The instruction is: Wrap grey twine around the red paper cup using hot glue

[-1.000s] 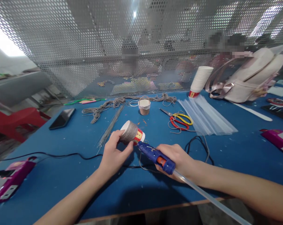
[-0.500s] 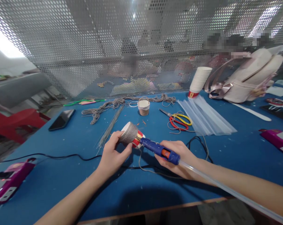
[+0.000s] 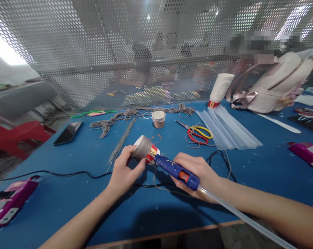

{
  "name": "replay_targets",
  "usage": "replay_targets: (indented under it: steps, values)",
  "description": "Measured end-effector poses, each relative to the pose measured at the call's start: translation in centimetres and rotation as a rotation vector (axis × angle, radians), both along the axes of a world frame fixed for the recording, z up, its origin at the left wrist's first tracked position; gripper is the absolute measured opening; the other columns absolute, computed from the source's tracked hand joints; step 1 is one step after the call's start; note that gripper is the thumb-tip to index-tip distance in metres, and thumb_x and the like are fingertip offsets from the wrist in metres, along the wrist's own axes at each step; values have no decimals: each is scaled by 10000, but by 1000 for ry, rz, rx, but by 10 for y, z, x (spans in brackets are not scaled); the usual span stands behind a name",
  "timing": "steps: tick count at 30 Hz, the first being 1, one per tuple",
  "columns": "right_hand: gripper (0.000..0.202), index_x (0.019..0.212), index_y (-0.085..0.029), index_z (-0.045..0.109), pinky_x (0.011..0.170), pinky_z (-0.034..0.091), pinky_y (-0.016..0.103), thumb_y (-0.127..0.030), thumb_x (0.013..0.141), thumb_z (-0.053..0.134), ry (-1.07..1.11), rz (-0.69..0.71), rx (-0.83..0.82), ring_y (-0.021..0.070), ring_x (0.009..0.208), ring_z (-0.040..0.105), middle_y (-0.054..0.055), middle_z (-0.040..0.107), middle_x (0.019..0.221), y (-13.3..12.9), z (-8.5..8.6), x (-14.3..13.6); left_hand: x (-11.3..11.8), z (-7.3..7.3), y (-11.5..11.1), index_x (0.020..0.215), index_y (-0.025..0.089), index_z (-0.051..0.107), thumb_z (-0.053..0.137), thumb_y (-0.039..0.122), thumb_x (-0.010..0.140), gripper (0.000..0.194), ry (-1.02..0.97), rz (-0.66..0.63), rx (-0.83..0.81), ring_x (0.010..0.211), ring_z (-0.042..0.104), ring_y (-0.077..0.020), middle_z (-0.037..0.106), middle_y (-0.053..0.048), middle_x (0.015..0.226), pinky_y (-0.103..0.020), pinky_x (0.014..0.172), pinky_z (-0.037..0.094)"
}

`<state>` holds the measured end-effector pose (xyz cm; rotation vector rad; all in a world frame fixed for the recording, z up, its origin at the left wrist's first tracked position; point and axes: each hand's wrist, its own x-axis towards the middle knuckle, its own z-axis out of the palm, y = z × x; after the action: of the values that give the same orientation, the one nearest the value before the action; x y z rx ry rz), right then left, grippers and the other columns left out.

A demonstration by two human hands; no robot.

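Note:
My left hand point(image 3: 127, 170) is closed around a paper cup point(image 3: 143, 148), tilted on its side above the table. Grey cord is wound round much of the cup, while a red and gold printed band shows near its base. A loose strand of cord point(image 3: 154, 177) hangs from it. In my right hand point(image 3: 195, 173) is a blue glue gun point(image 3: 172, 166), its nozzle at the cup's printed band beside the wound cord. A long clear glue stick point(image 3: 231, 204) sticks out of the gun's back.
Scissors point(image 3: 198, 133) with red and yellow handles lie right of a small cup point(image 3: 159, 119). Clear plastic strips point(image 3: 227, 129), stacked paper cups point(image 3: 221, 90) and a backpack point(image 3: 270, 91) stand right. Grey cord bundles point(image 3: 130, 113) and a phone point(image 3: 68, 132) are left. Black cable point(image 3: 68, 172) crosses the table.
The glue gun's nozzle has shifted slightly left and down along the printed band, and my right hand has moved a little with it. My left hand and the cup stay almost still.

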<state>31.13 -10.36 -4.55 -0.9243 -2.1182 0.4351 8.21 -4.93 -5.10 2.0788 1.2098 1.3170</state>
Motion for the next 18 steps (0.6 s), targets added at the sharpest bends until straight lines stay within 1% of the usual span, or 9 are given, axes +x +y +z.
replay_targets:
  steps: [3, 7, 10, 15, 18]
  values:
    - [104, 795, -175, 542, 553, 388, 239, -272, 829, 526, -6, -8, 4, 133, 600, 505, 37, 564, 726, 0, -2, -1, 1, 2, -1, 950, 193, 584, 589, 276, 750, 216, 4, 7, -31, 725, 574, -147, 608, -8, 825, -270, 678, 491]
    - [103, 799, -171, 552, 551, 384, 232, -269, 827, 539, 4, -23, 4, 124, 584, 508, 28, 563, 702, -1, -5, -3, 2, 4, -3, 951, 188, 587, 585, 266, 752, 214, -4, -3, -62, 744, 595, -152, 632, -14, 852, -274, 692, 504]
    - [120, 783, -167, 553, 540, 368, 224, -274, 839, 556, 9, -33, 4, 113, 567, 495, 17, 555, 685, -2, -4, -5, 1, 2, -2, 973, 194, 582, 593, 238, 760, 217, -14, -36, -33, 743, 604, -143, 635, -6, 861, -262, 690, 504]
    - [248, 671, -183, 491, 509, 323, 207, -324, 846, 595, 30, -154, 13, 81, 503, 406, -29, 482, 601, -1, -1, -6, -1, -3, 0, 993, 208, 575, 597, 201, 776, 219, -10, -68, 27, 764, 602, -128, 625, 7, 875, -239, 705, 496]
    - [277, 644, -187, 469, 502, 317, 200, -330, 842, 598, 30, -178, 19, 75, 487, 391, -37, 467, 575, -1, -1, -8, -2, -4, 0, 999, 208, 571, 599, 195, 775, 226, -6, -70, 46, 760, 596, -127, 618, 7, 874, -238, 699, 492]
